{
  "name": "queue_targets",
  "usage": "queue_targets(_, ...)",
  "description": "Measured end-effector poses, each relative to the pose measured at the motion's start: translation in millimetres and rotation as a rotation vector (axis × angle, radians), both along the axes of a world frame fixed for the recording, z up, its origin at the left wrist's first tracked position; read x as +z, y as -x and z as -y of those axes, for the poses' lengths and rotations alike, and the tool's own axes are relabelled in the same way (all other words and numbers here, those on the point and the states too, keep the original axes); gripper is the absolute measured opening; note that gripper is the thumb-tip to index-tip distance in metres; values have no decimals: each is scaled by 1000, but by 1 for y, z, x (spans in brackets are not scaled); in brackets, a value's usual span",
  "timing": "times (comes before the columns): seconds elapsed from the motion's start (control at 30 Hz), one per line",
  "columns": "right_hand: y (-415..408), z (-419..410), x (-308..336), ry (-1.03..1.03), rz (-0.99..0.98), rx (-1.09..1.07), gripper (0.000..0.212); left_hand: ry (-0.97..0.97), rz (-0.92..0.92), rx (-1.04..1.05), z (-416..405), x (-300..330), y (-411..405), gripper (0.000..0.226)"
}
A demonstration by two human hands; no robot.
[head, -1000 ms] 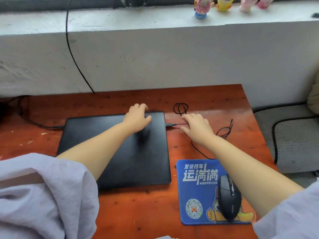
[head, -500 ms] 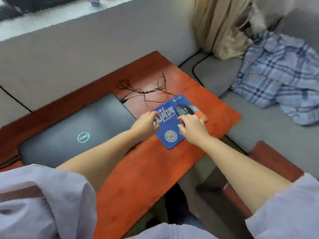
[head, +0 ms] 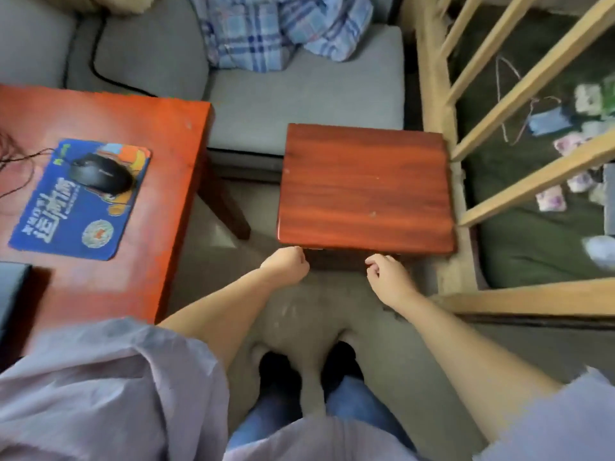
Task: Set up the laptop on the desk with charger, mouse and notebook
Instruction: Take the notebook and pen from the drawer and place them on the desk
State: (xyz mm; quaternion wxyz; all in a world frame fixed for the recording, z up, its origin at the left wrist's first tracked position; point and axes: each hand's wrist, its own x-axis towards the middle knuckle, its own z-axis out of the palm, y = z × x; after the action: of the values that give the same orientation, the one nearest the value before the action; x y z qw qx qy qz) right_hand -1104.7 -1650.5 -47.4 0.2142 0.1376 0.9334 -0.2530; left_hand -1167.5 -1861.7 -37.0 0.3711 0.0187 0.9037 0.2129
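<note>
The black mouse (head: 100,172) sits on a blue printed mouse pad (head: 50,224) on the red-brown desk (head: 159,128). Its thin cable (head: 20,159) runs off to the left. Only a dark corner of the closed laptop (head: 11,294) shows at the left edge. No notebook or charger is in view. My left hand (head: 286,266) is curled into a loose fist at the front left edge of a small wooden stool (head: 362,188). My right hand (head: 387,277) hovers just below the stool's front edge with its fingers bent and apart, holding nothing.
Grey seat cushions (head: 299,94) with a blue plaid cloth (head: 276,28) lie behind the desk and stool. A pale wooden railing (head: 499,94) stands to the right over a green mat (head: 532,244) with small items. My feet stand on the grey floor (head: 309,314).
My view has swung right and down from the desk to the stool. Both hands have left the mouse pad and now sit at the stool's front edge.
</note>
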Motion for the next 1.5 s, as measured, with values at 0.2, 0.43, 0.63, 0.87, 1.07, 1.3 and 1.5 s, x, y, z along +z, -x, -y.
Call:
queue_targets(0.2, -12, -105, -52, 176, 192, -465, 43, 69, 78, 417, -41, -68, 16, 42)
queue_targets(0.43, 12, -143, -134, 484, 144, -916, 52, -182, 44, 820, -42, -141, 8, 67)
queue_targets(0.63, 21, -146, -160, 240, 47, -891, 34, -134, -147, 803, -30, -171, 16, 64)
queue_targets(0.87, -12, -137, -160, 267, -6, -924, 45, -32, -124, 592, -6, -163, -9, 54)
queue_targets(1.07, -68, -122, -170, 699, 29, -1246, 47, 75, -61, 418, 18, -172, -52, 32)
queue_targets(1.3, -77, -128, -187, 694, 182, -1212, 59, 220, 49, 284, 9, -194, -59, 33)
queue_targets(1.5, -57, -105, -159, 2, 160, -606, 54, 675, 252, -51, -23, -174, -38, 47)
